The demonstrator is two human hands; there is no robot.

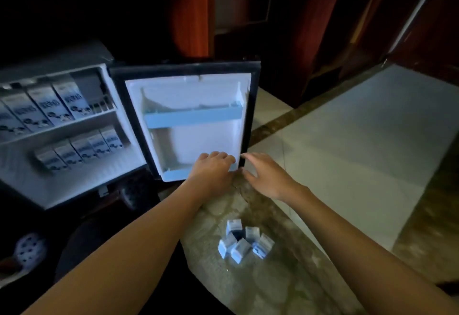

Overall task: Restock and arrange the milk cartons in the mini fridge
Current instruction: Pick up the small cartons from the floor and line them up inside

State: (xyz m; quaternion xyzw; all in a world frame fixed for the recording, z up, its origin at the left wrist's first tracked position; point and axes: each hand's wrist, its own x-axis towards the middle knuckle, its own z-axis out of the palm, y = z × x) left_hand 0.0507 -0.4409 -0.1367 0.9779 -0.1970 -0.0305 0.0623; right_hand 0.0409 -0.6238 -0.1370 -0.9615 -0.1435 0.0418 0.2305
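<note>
The mini fridge [74, 185] stands open at the left, its door [253, 106] swung wide toward me. Several milk cartons [44, 108] line the upper shelf, and several more [82, 150] stand on the fridge floor. My left hand [213, 170] curls its fingers over the door's lower shelf rail [173, 174]. My right hand [263, 178] hovers with relaxed fingers just right of the door's edge, holding nothing. Several small milk cartons [244, 244] lie in a loose heap on the rug [273, 290] below my arms.
A pale blue upper door shelf [193, 118] holds nothing. Shiny tiled floor [347, 141] spreads to the right, with dark wooden furniture [323, 29] behind. A patterned object [31, 249] sits in the dark at lower left.
</note>
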